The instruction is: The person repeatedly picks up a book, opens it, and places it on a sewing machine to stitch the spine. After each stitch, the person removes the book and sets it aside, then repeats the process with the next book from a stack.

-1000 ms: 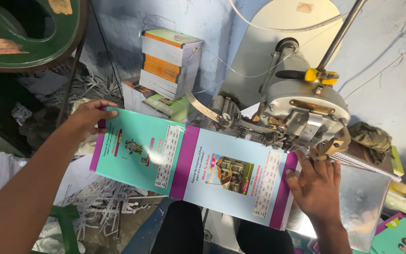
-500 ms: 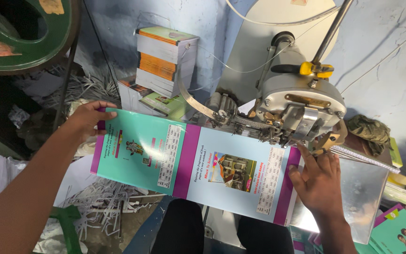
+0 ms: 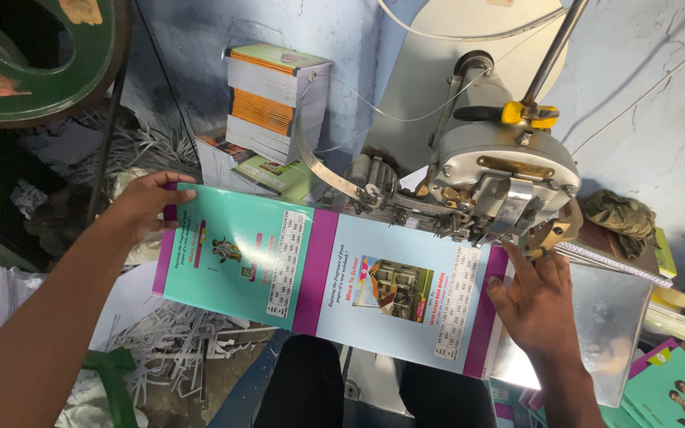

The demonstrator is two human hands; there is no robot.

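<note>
— Under the grey metal stitching machine head (image 3: 505, 170), what have you got?

— A long glossy printed cover sheet, teal and pale blue with magenta bands (image 3: 327, 273). It lies spread flat across the shiny metal work table (image 3: 608, 317), its upper edge just below the machine's nose.

— And your hands?

— My left hand (image 3: 146, 204) grips the sheet's far left end, thumb on top and fingers curled round the edge. My right hand (image 3: 534, 305) lies flat on the right end, fingers spread and pressing down, fingertips near the brass-coloured part of the machine.

— What's around you?

— Behind the sheet, a tall stack of bound booklets with orange and green covers (image 3: 271, 103) stands against the blue wall. White paper trimmings (image 3: 176, 349) litter the floor at lower left. More teal covers (image 3: 675, 392) sit at lower right.
</note>
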